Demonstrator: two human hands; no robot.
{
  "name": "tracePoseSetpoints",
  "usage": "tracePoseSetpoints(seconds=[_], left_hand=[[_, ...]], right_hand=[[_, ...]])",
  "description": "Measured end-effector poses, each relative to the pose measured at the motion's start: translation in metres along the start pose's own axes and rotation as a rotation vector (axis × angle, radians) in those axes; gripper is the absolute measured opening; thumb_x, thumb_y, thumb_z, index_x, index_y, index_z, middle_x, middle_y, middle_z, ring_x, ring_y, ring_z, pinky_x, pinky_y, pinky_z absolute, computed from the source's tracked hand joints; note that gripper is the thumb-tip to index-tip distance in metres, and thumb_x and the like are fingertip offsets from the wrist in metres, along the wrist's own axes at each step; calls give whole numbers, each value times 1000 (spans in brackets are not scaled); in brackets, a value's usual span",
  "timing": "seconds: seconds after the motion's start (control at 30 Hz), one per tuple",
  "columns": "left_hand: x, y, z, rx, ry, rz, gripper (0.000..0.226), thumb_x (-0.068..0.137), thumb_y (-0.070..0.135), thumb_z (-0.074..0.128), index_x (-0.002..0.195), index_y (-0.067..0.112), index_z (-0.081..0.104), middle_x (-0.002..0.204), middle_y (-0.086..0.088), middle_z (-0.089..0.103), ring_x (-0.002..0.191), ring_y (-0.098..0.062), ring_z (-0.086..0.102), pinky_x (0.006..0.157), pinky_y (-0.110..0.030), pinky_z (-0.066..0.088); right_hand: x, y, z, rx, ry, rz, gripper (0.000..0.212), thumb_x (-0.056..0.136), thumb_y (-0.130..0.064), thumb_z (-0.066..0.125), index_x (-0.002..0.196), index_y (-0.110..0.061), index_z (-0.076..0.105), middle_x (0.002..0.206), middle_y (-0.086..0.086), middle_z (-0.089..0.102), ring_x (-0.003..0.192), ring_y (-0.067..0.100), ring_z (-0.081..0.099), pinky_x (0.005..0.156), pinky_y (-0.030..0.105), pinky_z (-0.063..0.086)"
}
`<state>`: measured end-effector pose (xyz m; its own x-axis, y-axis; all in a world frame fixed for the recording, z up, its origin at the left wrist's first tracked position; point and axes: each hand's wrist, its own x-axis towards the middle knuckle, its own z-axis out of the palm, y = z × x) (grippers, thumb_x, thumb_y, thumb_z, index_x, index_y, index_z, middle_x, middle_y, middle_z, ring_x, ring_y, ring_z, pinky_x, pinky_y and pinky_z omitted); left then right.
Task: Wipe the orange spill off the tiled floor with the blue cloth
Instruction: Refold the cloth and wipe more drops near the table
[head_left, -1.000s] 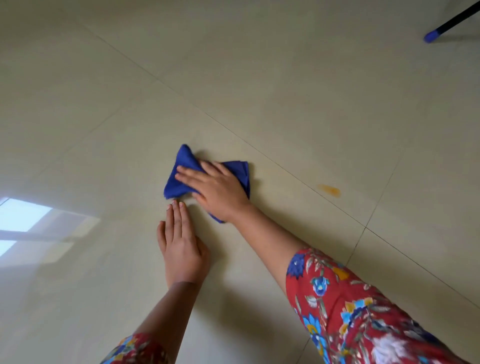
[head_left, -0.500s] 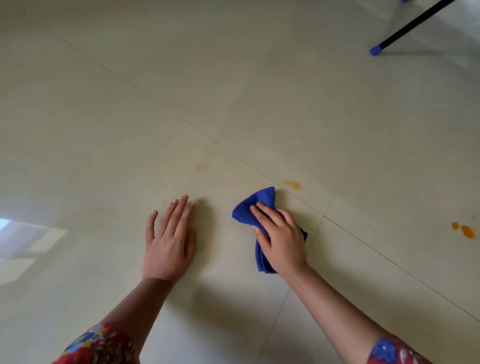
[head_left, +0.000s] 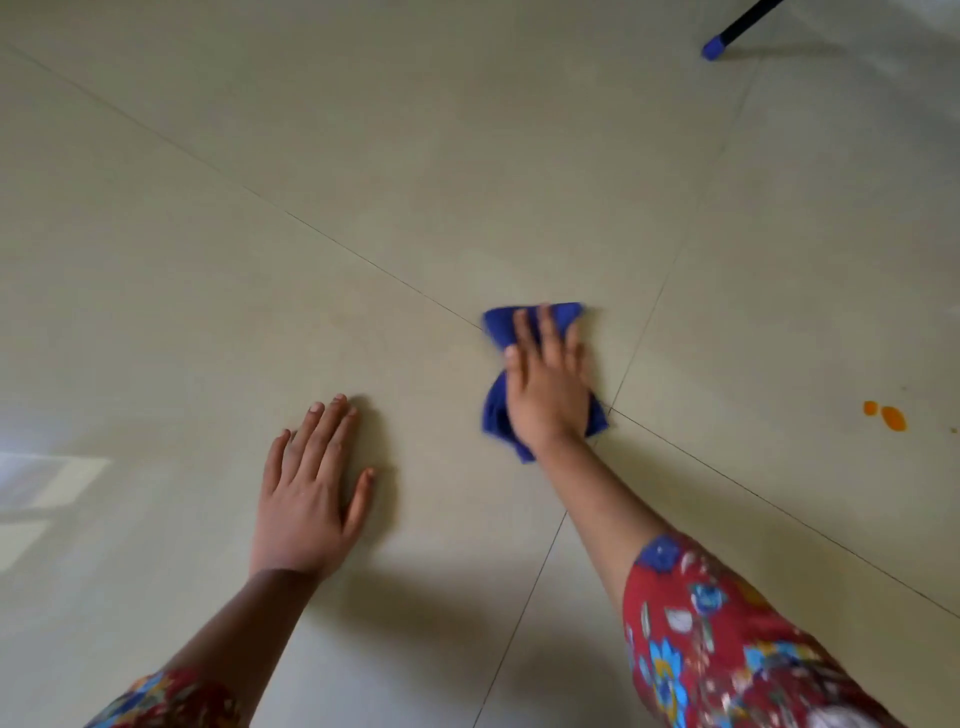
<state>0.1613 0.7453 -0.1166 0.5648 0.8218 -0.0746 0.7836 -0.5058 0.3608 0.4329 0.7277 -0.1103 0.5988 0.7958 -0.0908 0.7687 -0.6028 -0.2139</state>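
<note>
My right fingers (head_left: 545, 327) lie straight and slightly apart, pressed flat on the crumpled blue cloth (head_left: 494, 415), with the thumb out along its left side. The right hand (head_left: 545, 389) covers the cloth's middle, so blue shows only past the fingertips and beside the wrist. The cloth sits on the glossy beige tiled floor (head_left: 467, 156), just beside the crossing of two grout lines. My left hand (head_left: 306, 499) is planted palm down, fingers spread, bracing me well to the left. The two wet orange spill drops (head_left: 891, 417) lie well apart from the cloth, far to its right and untouched. I judge I am mid-wipe, with those drops next. That calls for sliding the cloth rightward across the grout line under firm pressure, then shifting my weight. A black pole with a blue tip (head_left: 716, 47) rests at the far right.
</note>
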Motion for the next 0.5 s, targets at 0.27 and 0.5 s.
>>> tracePoseSetpoints(seconds=[0.27, 0.5], left_hand=[[0, 4, -2, 0, -17, -11, 64, 96, 43, 30, 153, 16, 24, 160, 0, 21, 149, -17, 13, 120, -42, 12], [0, 4, 1, 18, -13, -32, 64, 96, 43, 28, 154, 16, 21, 161, -1, 20, 149, -19, 13, 121, -41, 10]], right_hand=[[-60, 86, -7, -102, -29, -92, 53, 98, -43, 22, 149, -32, 33, 159, -4, 27, 140, 34, 33, 115, 50, 22], [40, -10, 9, -20, 4, -98, 53, 99, -41, 22, 151, -28, 30, 160, -2, 23, 145, 33, 22, 118, 45, 11]])
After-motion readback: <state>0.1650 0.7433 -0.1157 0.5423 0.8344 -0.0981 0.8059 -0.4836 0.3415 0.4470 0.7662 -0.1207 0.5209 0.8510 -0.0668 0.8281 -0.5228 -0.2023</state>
